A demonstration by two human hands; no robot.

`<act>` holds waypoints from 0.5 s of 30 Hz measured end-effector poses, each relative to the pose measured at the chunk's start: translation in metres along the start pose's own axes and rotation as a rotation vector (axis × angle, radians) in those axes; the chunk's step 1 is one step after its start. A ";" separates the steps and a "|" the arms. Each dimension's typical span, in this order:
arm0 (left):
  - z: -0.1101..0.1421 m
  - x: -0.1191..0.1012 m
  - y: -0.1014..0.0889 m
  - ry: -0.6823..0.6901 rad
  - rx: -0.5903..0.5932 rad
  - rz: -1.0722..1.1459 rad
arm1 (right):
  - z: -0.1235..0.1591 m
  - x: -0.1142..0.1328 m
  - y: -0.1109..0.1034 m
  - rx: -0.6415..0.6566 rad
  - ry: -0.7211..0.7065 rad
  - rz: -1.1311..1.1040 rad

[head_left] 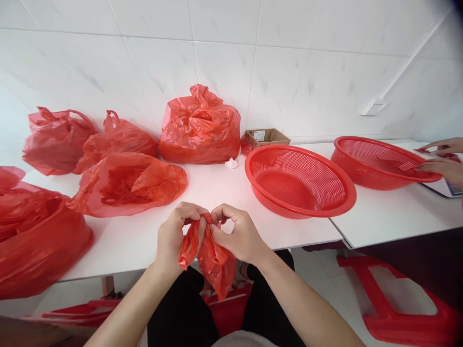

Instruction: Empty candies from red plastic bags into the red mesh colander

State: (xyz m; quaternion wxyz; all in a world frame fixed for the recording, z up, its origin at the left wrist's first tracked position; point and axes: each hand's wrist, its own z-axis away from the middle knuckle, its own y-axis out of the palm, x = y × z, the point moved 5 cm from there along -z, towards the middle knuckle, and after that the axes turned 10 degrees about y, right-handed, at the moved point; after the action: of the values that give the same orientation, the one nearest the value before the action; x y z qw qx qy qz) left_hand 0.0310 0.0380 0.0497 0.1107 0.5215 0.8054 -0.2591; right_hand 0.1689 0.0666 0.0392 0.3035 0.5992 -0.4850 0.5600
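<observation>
Between my hands, just off the table's front edge, hangs a small red plastic bag [217, 262] with its top twisted together. My left hand [173, 233] is closed, pinching the bag near its gathered neck. The fingers of my right hand [235, 233] are also closed on the bag at the same knot-like twist. What the bag holds, if anything, cannot be made out. Nearest behind my hands lies an opened red plastic bag [162, 188] with crumpled red plastic inside it.
Several filled red bags, one a large tied bag [198, 130], line the wall. A red colander [300, 207] stands to the right, beside a small cardboard box [267, 137]. Another red colander [369, 173] is near a co-worker's hands [443, 161]. A red stool [405, 318] stands below.
</observation>
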 end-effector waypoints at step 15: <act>-0.010 -0.016 -0.016 0.082 0.313 -0.214 | 0.008 0.007 -0.007 0.234 0.205 -0.288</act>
State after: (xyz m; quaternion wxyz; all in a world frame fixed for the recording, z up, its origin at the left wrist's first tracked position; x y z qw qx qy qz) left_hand 0.0250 0.0257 0.0705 -0.0327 0.4539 0.8100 -0.3699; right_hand 0.1780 0.0603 0.0459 0.3566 0.6333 -0.2924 0.6215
